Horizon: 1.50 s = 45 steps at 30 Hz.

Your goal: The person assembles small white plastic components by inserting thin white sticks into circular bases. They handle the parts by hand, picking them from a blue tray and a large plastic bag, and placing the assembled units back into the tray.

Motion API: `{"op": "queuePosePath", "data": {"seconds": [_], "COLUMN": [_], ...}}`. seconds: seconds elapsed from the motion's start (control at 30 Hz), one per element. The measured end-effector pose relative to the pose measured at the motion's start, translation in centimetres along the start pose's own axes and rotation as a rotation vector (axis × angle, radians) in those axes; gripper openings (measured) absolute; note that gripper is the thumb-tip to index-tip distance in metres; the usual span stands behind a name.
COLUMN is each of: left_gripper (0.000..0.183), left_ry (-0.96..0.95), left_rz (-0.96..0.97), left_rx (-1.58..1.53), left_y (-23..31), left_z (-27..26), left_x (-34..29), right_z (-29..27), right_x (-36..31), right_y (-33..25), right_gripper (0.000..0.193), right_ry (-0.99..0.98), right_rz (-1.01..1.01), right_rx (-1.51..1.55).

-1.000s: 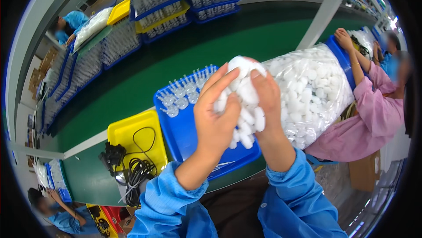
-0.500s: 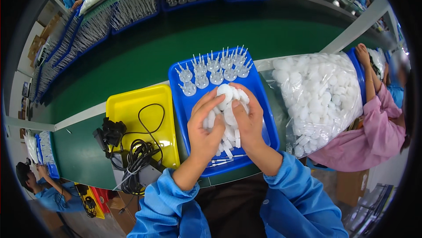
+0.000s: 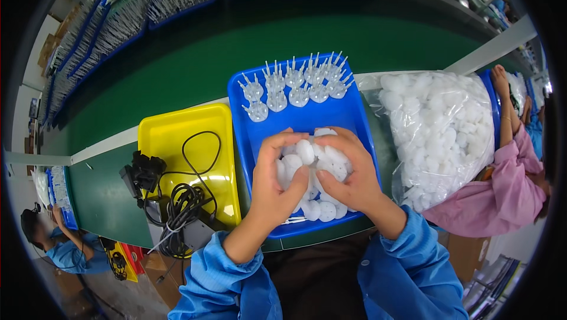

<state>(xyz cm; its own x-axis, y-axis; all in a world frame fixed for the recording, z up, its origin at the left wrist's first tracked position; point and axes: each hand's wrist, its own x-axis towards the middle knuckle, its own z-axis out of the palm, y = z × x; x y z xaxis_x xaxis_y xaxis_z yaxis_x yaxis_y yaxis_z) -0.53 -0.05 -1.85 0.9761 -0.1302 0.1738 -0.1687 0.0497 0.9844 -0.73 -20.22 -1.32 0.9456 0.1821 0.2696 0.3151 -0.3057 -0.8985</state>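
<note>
Both hands were cupped around a heap of small white round plastic discs (image 3: 316, 163) in the near half of a blue tray (image 3: 354, 120). The left hand (image 3: 273, 187) curled its fingers over the heap's left side, thumb and forefinger bent inward against the discs. The right hand (image 3: 351, 172) closed over the right side, its fingers spread across the top pieces. More loose discs lay on the tray floor just below the hands.

At the far end of the same tray stood 2 rows of white spiked plastic parts (image 3: 295, 86), each upright with thin prongs pointing up, well apart from the heap.

Just left of the blue tray sat a yellow tray (image 3: 171, 134) holding a coiled black cable (image 3: 183, 199) and a black adapter (image 3: 142, 172) at its near left corner. To the right of the blue tray lay a large clear plastic bag (image 3: 440, 131) full of the same white discs. Beyond it, another person in a pink sleeve (image 3: 502, 196) leaned at the green worktop (image 3: 195, 66). Further trays of white parts (image 3: 124, 21) lined the worktop's far side.
</note>
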Motion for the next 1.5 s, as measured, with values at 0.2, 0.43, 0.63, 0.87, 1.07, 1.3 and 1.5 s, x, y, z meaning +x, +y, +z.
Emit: {"op": "queuePosePath", "data": {"seconds": [0.2, 0.43, 0.63, 0.87, 1.07, 1.3, 1.5], "left_gripper": [0.051, 0.063, 0.073, 0.067, 0.014, 0.008, 0.013], "left_ry": [-0.227, -0.343, -0.448, -0.337, -0.355, -0.372, -0.409], "left_rz": [0.032, 0.156, 0.099, 0.16, 0.401, 0.243, 0.228], "left_rx": [0.373, 0.992, 0.984, 1.076, 1.321, 1.235, 1.139], "left_y": [1.5, 2.6, 4.1, 3.2, 6.0, 4.8, 4.3], "left_z": [-2.2, -2.7, -4.0, -2.5, -4.3, -2.8, -2.5], "left_x": [-1.0, -1.6, -3.5, -4.0, -8.2, -7.6, -7.0], "right_z": [-2.6, -4.5, -6.0, -2.4, -6.5, -6.3, -4.8], "right_x": [-0.7, 0.0, -2.6, -2.8, -6.2, -6.4, -5.9], "right_y": [-0.1, -1.9, -1.4, -2.3, -3.2, -2.3, -1.7], "right_gripper": [0.06, 0.059, 0.058, 0.062, 0.05, 0.048, 0.054], "right_ry": [-0.141, -0.332, -0.351, -0.311, -0.293, -0.298, -0.226], "right_rz": [-0.076, -0.211, -0.124, -0.174, -0.283, -0.251, -0.222], "right_rx": [-0.178, -0.575, -0.458, -0.682, -0.719, -0.711, -0.645]}}
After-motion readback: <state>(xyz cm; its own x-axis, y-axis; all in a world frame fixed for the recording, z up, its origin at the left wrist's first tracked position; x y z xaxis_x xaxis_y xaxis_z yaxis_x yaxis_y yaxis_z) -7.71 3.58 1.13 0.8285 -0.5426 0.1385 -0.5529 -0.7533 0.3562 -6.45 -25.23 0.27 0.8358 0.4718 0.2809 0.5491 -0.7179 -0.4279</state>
